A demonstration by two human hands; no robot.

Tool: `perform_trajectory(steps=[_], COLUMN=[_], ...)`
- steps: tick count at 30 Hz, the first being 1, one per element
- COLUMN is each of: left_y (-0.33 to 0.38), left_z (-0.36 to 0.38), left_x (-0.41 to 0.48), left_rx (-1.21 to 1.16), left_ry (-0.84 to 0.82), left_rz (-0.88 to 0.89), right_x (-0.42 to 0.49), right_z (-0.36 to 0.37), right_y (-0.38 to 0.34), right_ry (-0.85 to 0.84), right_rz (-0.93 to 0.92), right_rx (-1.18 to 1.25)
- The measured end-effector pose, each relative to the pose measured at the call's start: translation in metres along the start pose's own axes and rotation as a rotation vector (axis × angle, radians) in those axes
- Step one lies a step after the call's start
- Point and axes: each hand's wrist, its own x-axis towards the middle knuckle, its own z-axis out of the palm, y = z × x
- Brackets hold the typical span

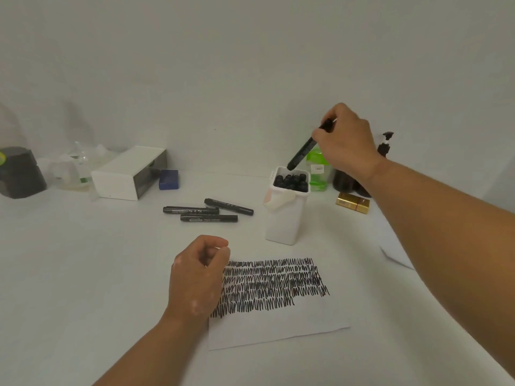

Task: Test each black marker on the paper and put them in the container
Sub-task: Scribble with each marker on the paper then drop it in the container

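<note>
Hanging tilted over the white container [284,221], with its lower end just above the rim, a black marker [302,151] is gripped at its upper part by the curled fingers [320,135] of the right hand [345,140]. The container is stood toward the far right part of the table [83,274], just beyond the paper [278,324], and is packed with upright markers [291,181]. Three more markers [209,218] are laid flat to its left, close together. The paper is covered in rows of black scribbles [273,285], and its left edge is rested on by the left hand [198,274], whose fingers are loosely curled with nothing seen in them. Along the far edge a white box [125,174], a blue block [168,179], a green bottle [317,174], a dark pump bottle [386,146] and a gold box [352,202] are set.
</note>
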Motion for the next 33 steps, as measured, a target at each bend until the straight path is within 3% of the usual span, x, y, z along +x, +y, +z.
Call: perform_trajectory(steps=[12, 20, 29, 33], left_y=[0.004, 0.002, 0.004, 0.004], left_z=[0.003, 0.004, 0.003, 0.002], left_x=[-0.002, -0.001, -0.002, -0.002], left_rx=[0.02, 0.031, 0.069, 0.067], left_ry=[-0.028, -0.03, -0.041, -0.038], left_rz=[0.012, 0.013, 0.023, 0.015], right_x=[0.011, 0.008, -0.007, -0.017], right_z=[0.038, 0.043, 0.052, 0.035], right_y=[-0.001, 0.004, 0.014, 0.019], right_ry=[-0.411, -0.302, -0.355, -0.185], right_rz=[-0.078, -0.012, 0.0, 0.033], right_rx=[-0.531, -0.447, -0.418, -0.186])
